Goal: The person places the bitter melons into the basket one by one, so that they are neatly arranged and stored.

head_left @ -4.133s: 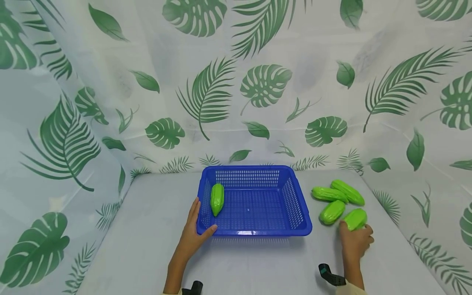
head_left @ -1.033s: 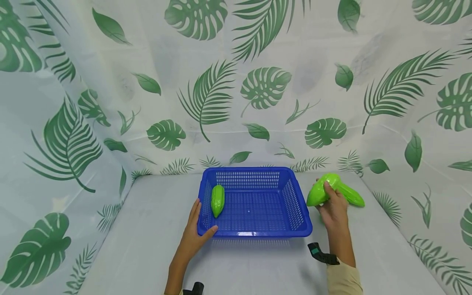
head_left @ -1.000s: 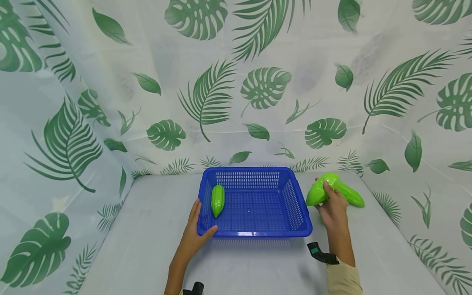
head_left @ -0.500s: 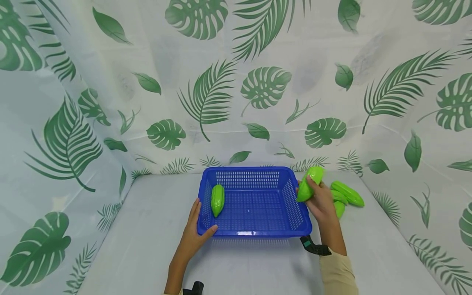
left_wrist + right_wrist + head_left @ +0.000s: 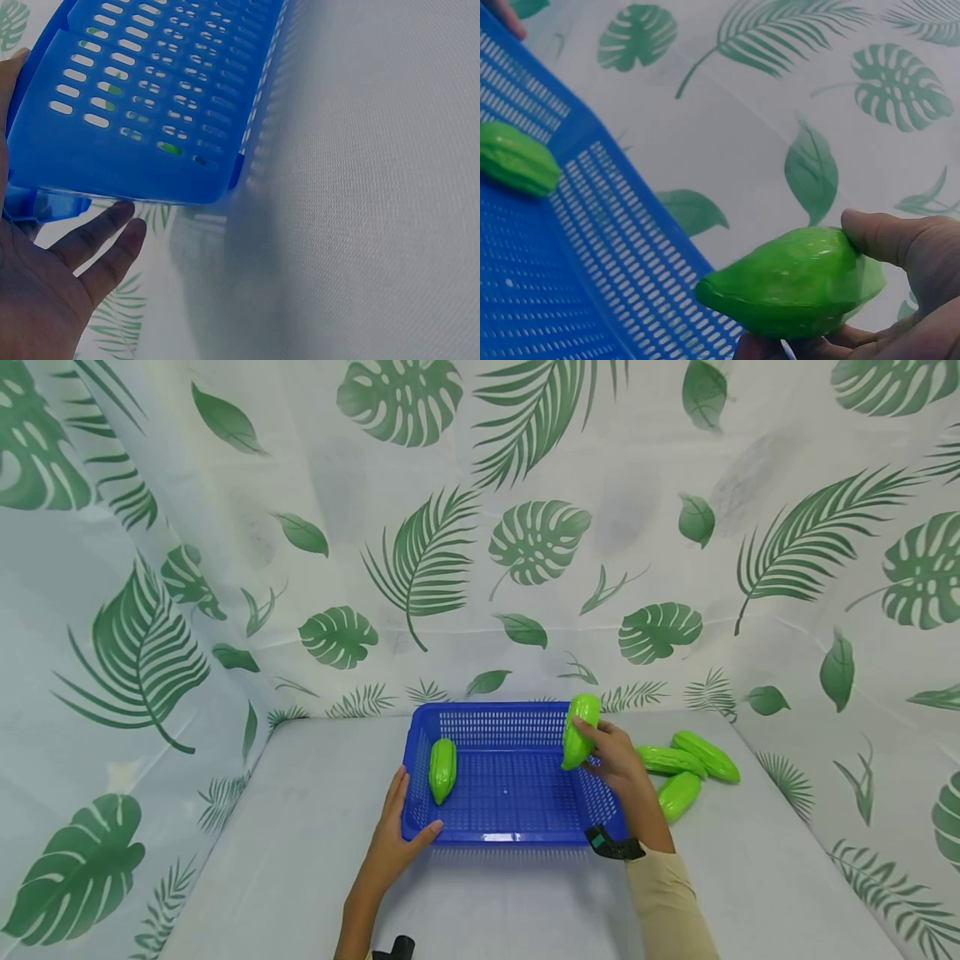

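In the head view, my right hand (image 5: pixel 617 760) grips a glossy green ridged gourd (image 5: pixel 581 732) over the right part of the blue plastic basket (image 5: pixel 517 837). In the right wrist view the thumb lies over the blunt end of this gourd (image 5: pixel 795 281), fingers beneath, with its pointed tip toward the basket. My left hand (image 5: pixel 395 822) rests at the basket's front left corner, thumb on the front rim, fingers along the left side. Two of its fingers (image 5: pixel 112 247) show straight and spread in the left wrist view. Another green gourd (image 5: pixel 443 768) lies lengthwise inside at the left.
Right of the basket, 3 more gourds lie on the white tabletop (image 5: pixel 292 843): one at the back (image 5: pixel 707 756), one in the middle (image 5: pixel 667 760), one in front (image 5: pixel 678 796), partly behind my right forearm. A leaf-printed sheet (image 5: pixel 555 635) stands behind.
My right hand picked up the nearest gourd on the right and carried it left, from the table to over the basket, turning it more upright. The left hand stayed at the basket corner.
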### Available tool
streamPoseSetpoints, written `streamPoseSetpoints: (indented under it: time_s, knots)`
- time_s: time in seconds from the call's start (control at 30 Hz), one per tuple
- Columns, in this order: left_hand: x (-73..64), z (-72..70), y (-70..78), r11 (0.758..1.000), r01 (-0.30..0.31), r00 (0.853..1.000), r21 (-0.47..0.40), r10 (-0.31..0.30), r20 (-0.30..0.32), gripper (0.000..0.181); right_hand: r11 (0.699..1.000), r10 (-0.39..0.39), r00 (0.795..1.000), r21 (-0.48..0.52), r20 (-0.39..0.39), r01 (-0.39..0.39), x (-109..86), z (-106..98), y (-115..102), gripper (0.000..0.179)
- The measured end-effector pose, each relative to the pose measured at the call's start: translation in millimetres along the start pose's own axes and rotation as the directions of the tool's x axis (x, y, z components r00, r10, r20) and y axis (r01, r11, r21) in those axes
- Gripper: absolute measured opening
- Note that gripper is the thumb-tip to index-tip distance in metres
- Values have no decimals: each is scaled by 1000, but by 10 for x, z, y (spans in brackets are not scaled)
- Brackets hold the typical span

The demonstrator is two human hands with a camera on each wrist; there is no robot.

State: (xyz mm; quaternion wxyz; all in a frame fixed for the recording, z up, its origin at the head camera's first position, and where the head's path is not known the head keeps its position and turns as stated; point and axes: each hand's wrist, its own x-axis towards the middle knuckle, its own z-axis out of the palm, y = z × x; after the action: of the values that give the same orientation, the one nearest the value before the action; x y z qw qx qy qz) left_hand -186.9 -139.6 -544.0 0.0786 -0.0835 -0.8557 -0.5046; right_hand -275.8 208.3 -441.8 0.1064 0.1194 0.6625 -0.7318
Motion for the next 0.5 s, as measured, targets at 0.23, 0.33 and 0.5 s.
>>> streamPoseSetpoints:
  time_s: [0.23, 0.33, 0.5]
  knots:
    - [5, 3, -5, 1000, 3, 1000, 19, -3, -10, 95, 995, 20, 997, -96, 75, -13, 173, 170, 3, 82]
    - [2, 6, -2, 1000, 2, 1000, 15, -2, -11, 95, 989, 30, 994, -146, 109, -14, 244, 253, 13, 79]
    - [-11, 14, -2, 1000, 17, 1000, 18, -17, -7, 96, 979, 73, 987, -197, 144, -44, 350, 434, 47, 72]
